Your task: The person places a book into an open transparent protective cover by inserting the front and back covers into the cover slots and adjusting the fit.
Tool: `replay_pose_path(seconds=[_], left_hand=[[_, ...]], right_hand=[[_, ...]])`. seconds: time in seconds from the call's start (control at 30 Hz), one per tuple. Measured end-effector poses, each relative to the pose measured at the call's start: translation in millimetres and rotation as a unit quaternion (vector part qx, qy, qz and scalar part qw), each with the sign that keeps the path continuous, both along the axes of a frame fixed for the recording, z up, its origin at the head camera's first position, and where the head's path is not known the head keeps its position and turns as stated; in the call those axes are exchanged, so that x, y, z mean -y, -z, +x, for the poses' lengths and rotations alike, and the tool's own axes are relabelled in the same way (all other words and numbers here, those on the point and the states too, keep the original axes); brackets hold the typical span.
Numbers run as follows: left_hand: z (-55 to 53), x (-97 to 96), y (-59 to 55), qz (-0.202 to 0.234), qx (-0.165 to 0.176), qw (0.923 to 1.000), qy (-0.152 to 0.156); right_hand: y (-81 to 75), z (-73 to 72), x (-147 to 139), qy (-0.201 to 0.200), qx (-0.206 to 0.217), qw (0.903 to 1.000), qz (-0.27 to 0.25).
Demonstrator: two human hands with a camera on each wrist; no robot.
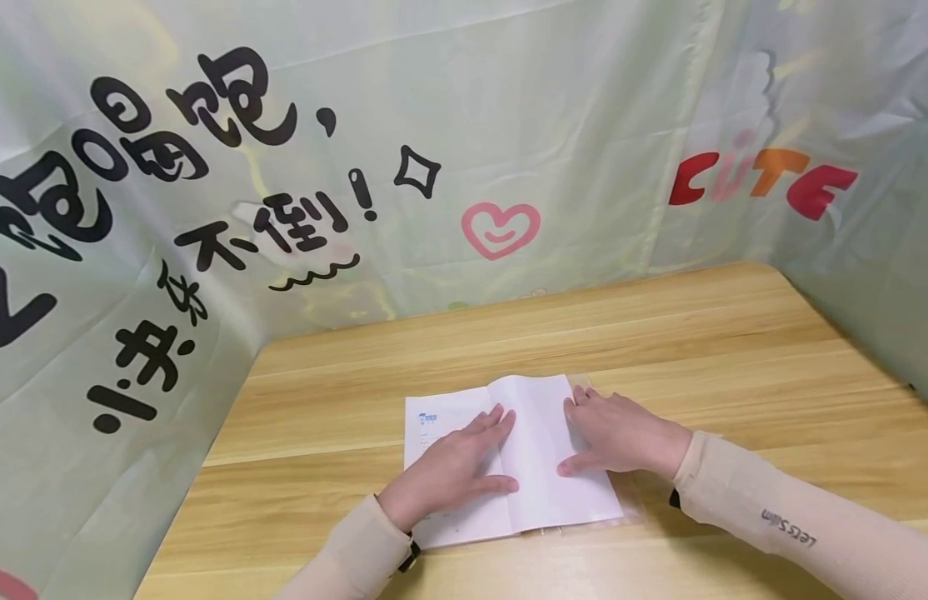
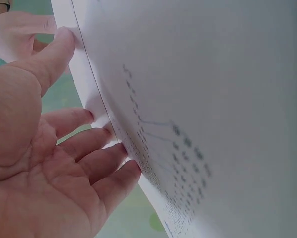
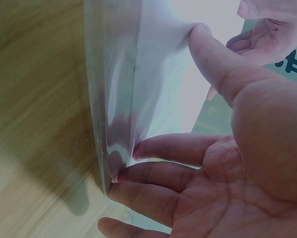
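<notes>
An open paper booklet (image 1: 539, 492) lies on the wooden table, its left page (image 1: 437, 425) carrying small blue and grey print and its right page plain white. My left hand (image 1: 451, 471) rests on the left page by the fold, fingers fairly straight and spread. On the right page's outer edge lies my right hand (image 1: 625, 433), thumb on the paper and fingertips at the margin. Clear plastic film (image 3: 96, 74) sticks out along that edge, against the right fingertips in the right wrist view. The left wrist view shows blurred printed lines on the page (image 2: 228, 64) beside the left fingers.
The wooden table (image 1: 344, 392) spreads around the booklet on all sides. Behind it hangs a pale fabric backdrop (image 1: 584, 150) with black lettering, a pink heart and the word CUTE. Another fabric wall (image 1: 876, 275) borders the table's right side.
</notes>
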State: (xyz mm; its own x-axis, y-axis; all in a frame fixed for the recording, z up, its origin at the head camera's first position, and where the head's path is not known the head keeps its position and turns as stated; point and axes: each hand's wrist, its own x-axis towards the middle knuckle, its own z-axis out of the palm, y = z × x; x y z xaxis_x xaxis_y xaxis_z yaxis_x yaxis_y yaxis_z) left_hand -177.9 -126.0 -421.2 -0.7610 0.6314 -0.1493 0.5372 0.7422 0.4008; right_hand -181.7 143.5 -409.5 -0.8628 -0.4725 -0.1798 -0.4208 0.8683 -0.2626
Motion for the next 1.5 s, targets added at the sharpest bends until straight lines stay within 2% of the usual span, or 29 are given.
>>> replay_pose_path(seconds=[0.37,0.9,1.13,1.5], left_hand=[[-0.9,-7.4,0.8,-0.023,-0.013,0.9996,0.002],[-1.8,-20.4,-4.8,-0.072,-0.034,0.9968,0.008],[-2.5,-20.4,-6.2,-0.065,-0.027,0.9975,0.010],[-4.9,-23.0,-5.8,-0.068,-0.028,0.9972,0.013]], right_hand=[[0.1,0.9,-0.6,-0.001,-0.003,1.0000,-0.006],[-0.3,-2.7,-2.8,-0.008,0.004,0.9998,-0.016],[0.8,-5.9,-2.8,-0.011,-0.015,0.9996,-0.020],[4.5,-12.9,-4.0,-0.008,-0.009,0.9984,-0.055]])
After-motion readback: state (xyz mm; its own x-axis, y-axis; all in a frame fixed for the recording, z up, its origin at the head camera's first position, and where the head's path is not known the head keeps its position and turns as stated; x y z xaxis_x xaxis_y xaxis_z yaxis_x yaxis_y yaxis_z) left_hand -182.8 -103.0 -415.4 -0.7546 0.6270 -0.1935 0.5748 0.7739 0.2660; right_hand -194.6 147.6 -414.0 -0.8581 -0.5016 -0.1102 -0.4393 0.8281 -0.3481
